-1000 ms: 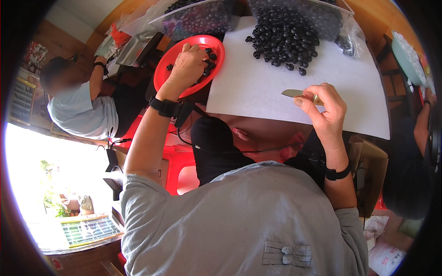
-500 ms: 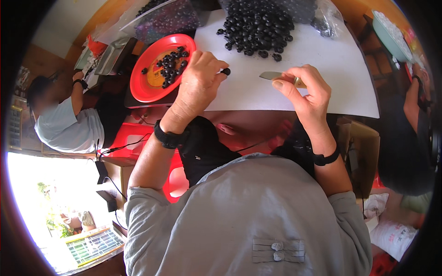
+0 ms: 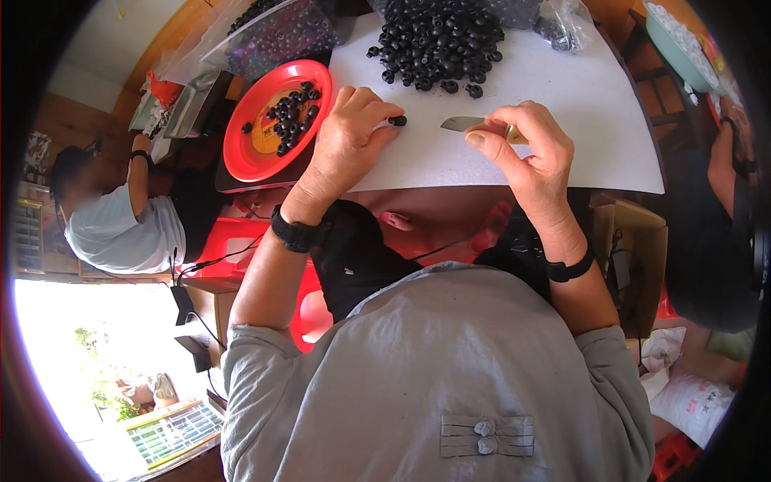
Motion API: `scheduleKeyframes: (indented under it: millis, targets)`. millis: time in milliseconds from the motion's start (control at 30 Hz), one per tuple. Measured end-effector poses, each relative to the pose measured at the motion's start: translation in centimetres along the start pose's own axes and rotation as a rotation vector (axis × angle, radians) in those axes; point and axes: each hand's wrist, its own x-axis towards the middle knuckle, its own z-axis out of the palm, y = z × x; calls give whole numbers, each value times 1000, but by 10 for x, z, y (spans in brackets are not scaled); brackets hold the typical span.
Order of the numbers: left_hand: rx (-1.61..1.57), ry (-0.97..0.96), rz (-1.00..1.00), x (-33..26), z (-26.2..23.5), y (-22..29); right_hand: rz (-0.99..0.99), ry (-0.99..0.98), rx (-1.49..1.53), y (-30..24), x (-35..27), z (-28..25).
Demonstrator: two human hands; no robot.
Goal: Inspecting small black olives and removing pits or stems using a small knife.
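Observation:
Between the thumb and fingertips of my left hand (image 3: pixel 349 136) is a small black bead-like piece (image 3: pixel 397 120), held just above the white sheet (image 3: pixel 610 120) on the table. My right hand (image 3: pixel 534 153) is closed round the handle of a small knife (image 3: pixel 461 124). The blade points left toward the piece, with a gap between them. A heap of similar black pieces (image 3: pixel 438 40) lies on the sheet beyond my hands. Beside my left hand, a red plate (image 3: pixel 241 161) holds several more of them.
Clear plastic bags of black pieces (image 3: pixel 281 40) stand behind the plate, and another clear bag (image 3: pixel 566 28) lies right of the heap. A person in a light shirt (image 3: pixel 124 225) sits at the left, another person's arm (image 3: pixel 719 169) shows at the right. A cardboard box (image 3: pixel 642 249) stands below the table's right side.
The view has shifted slightly. My hands keep nearly the same poses, the left still pinching the black piece and the right still holding the knife, its blade slightly nearer the piece.

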Motion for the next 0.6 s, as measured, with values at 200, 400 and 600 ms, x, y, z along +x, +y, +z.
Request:
scheduleKeyframes:
  millis: [200,400,600]
  targets:
    - [-59,45,-48,9,16,14,23,11,-28,1,1,1]
    - [-735,79,-369,6,31,48,284,18,96,-2,12,5]
    - [-1298,108,-559,9,42,63,376,-16,142,-3,13,5]
